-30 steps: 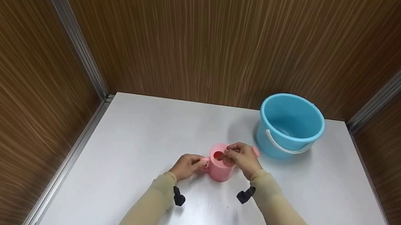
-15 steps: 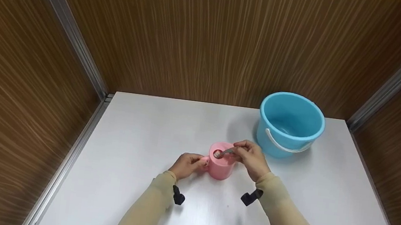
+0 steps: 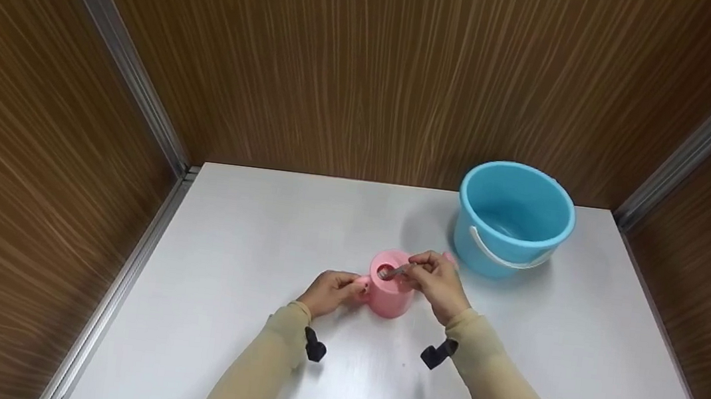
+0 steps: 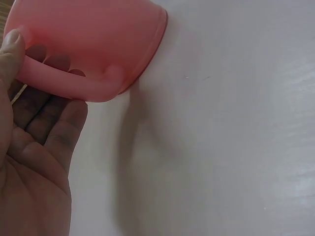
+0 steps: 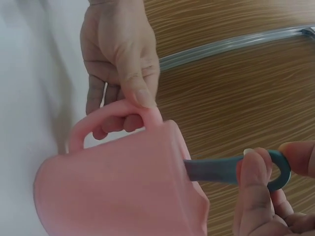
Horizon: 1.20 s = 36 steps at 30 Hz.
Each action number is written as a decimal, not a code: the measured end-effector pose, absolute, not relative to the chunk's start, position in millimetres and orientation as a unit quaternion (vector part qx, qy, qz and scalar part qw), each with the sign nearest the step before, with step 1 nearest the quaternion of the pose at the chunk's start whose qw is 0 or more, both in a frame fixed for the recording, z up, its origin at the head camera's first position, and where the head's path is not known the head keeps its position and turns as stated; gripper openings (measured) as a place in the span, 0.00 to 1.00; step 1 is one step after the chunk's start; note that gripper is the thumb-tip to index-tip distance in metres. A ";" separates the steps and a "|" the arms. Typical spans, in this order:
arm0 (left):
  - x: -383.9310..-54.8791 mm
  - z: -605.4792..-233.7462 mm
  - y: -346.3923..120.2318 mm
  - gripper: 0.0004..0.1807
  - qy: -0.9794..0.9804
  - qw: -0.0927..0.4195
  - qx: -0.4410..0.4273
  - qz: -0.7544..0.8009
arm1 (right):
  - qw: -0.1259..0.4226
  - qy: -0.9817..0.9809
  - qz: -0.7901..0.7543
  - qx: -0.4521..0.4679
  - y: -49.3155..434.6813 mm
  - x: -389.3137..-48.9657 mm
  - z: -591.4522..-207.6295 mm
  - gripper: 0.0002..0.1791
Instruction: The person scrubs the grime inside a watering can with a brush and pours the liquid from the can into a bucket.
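A pink watering can (image 3: 391, 305) stands on the white table, its spout tip (image 3: 450, 259) showing beyond my right hand. My left hand (image 3: 327, 293) grips its looped handle (image 4: 69, 84), fingers passed through the loop and thumb on top. In the right wrist view, my right hand (image 5: 261, 191) pinches a grey-blue tool (image 5: 214, 170) by its ring-shaped end. The tool's shaft goes into the round opening on the can's top. Its far end is inside the can and mostly hidden; a pale bit shows at the opening in the head view.
A light blue bucket (image 3: 503, 256) with a white handle (image 3: 496, 256) stands at the back right, behind my right hand. Brown wood-grain panels (image 3: 342, 77) enclose the white table (image 3: 260, 215) at the back and both sides.
My right hand first drew back up and right, baring more of the tool, then came back slightly left toward the can. My left hand keeps its grip on the handle.
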<state>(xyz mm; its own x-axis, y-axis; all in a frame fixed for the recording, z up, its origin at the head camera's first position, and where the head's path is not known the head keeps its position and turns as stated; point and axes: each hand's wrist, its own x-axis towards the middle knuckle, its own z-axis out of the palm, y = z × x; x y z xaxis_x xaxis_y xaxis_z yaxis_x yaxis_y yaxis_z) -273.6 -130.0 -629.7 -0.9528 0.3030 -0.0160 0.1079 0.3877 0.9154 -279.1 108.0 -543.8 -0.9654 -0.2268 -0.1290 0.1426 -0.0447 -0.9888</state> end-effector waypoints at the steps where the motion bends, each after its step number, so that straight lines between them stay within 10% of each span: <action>1: -273.6 -629.0 -130.4 0.17 0.830 0.090 0.125 0.536 | 0.128 0.681 -0.721 -0.028 105.8 -278.3 -545.2 0.13; 36: -271.3 -631.3 -131.4 0.15 0.791 0.096 0.137 0.588 | 0.100 0.643 -0.759 -0.026 107.4 -263.3 -540.8 0.08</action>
